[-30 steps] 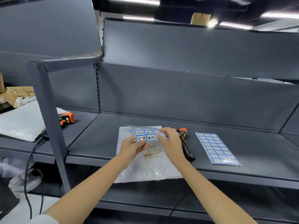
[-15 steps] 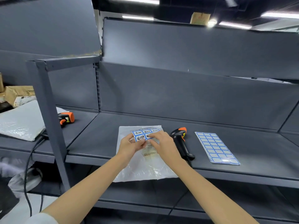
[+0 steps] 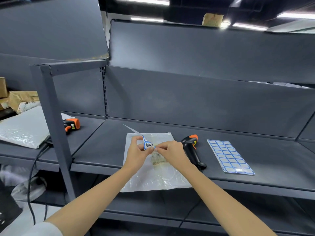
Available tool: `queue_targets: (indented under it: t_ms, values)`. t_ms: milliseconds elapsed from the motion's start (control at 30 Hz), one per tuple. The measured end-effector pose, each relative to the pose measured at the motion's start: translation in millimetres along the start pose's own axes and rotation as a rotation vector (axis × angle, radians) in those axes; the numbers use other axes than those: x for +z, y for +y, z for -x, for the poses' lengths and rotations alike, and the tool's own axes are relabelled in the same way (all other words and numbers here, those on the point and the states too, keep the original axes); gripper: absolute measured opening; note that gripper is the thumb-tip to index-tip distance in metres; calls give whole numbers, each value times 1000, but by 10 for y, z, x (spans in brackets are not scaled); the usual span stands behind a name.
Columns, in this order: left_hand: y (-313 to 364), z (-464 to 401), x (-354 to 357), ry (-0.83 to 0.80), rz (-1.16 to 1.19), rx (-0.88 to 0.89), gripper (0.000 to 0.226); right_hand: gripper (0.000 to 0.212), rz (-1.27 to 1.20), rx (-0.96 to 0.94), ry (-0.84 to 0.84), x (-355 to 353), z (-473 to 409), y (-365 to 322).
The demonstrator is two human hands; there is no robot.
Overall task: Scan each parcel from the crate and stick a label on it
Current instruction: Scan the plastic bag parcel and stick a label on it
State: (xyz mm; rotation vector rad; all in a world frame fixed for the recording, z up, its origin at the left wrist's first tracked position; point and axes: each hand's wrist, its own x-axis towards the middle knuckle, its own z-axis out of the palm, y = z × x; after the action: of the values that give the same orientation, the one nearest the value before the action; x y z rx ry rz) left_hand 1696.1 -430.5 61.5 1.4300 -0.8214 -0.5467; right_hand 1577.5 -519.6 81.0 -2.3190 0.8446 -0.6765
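A flat parcel in a clear plastic bag (image 3: 150,178) lies on the dark grey shelf (image 3: 265,169), its near edge hanging over the front lip. Above it my left hand (image 3: 136,153) holds a small sheet of blue-bordered written labels (image 3: 148,144), bent upward. My right hand (image 3: 172,153) pinches the lower right corner of that sheet with thumb and forefinger. A black and orange barcode scanner (image 3: 192,149) lies just right of my right hand. Further right lies a full sheet of blank blue-bordered labels (image 3: 229,156).
A second orange and black scanner (image 3: 72,125) with a black cable lies on the left shelf bay beside a white padded parcel (image 3: 22,128). Cardboard boxes (image 3: 22,100) sit at far left. A grey upright post (image 3: 52,126) divides the bays.
The small label sheet has gone from lying flat and wide between my hands to being bent up on edge. Both hands have drawn closer together at its lower corner.
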Motion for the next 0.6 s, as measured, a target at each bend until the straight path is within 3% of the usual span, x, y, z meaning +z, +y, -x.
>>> queue_targets:
  t_ms: [400, 600]
  values:
    - [-49, 28, -19, -46, 19, 52, 69, 10, -157, 123, 54, -14, 6, 7]
    - [-31, 40, -43, -74, -15, 60, 41, 13, -348, 230, 94, -30, 26, 32]
